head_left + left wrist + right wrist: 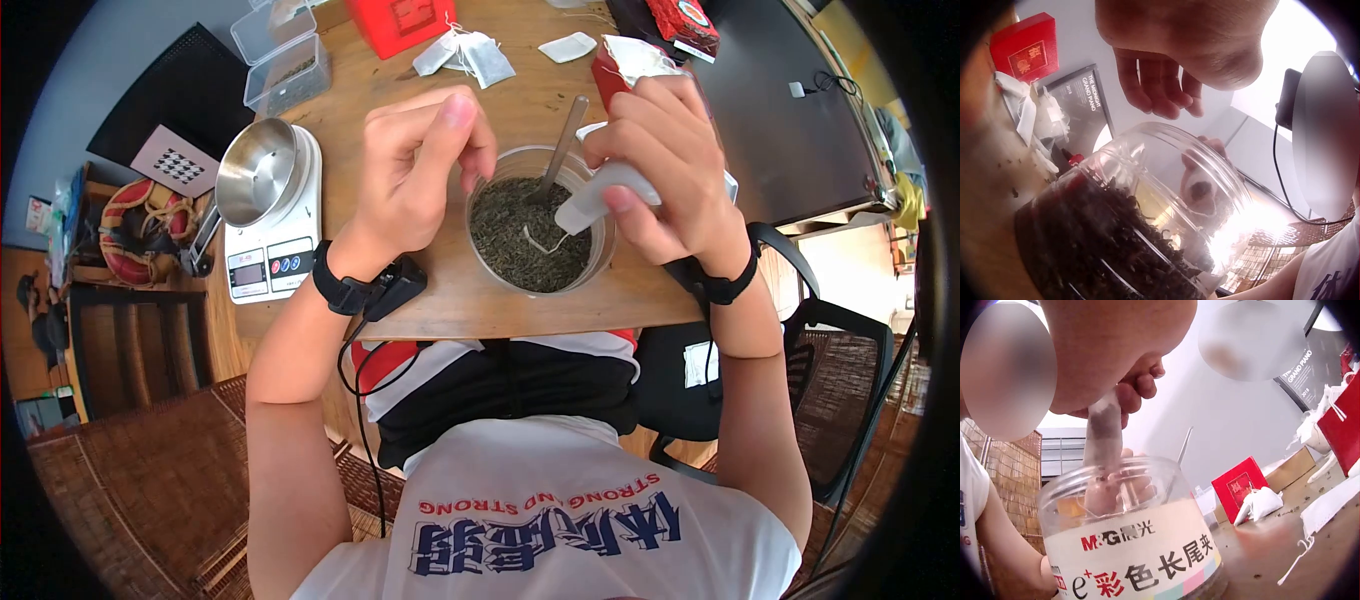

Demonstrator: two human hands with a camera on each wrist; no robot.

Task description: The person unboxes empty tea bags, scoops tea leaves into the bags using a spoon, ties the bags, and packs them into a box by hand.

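A: Where's the pouch?

B: Over the clear round plastic tub (1147,534), right of its middle. It's a pale translucent pouch (582,206), tilted, with a white string (541,243) trailing across the dark dried leaves (515,258). The right-wrist view shows something dark inside it.

A: How best to work it?

B: My judgement: hold it above the tub so strays drop back in, and lift the string clear of the leaf. Grip lightly; the thin wall likely creases. Mind the grey metal spoon (567,135), which leans upright in the leaf between the hands.

A: Right hand?

B: Right hand (675,165): fingers curled, thumb opposed, gripping the pouch at its right end. Can't tell which end is the mouth.

A: Left?

B: Left hand (415,160): raised over the tub's left side, half-opened, fingers loosely bent. No object seen in it, no contact with the rim noted.

A: Nearby?

B: On the wooden surface (480,318): white digital scale (265,258) with a round steel bowl (258,172), left; flat white string-tied bags (490,62), far side.
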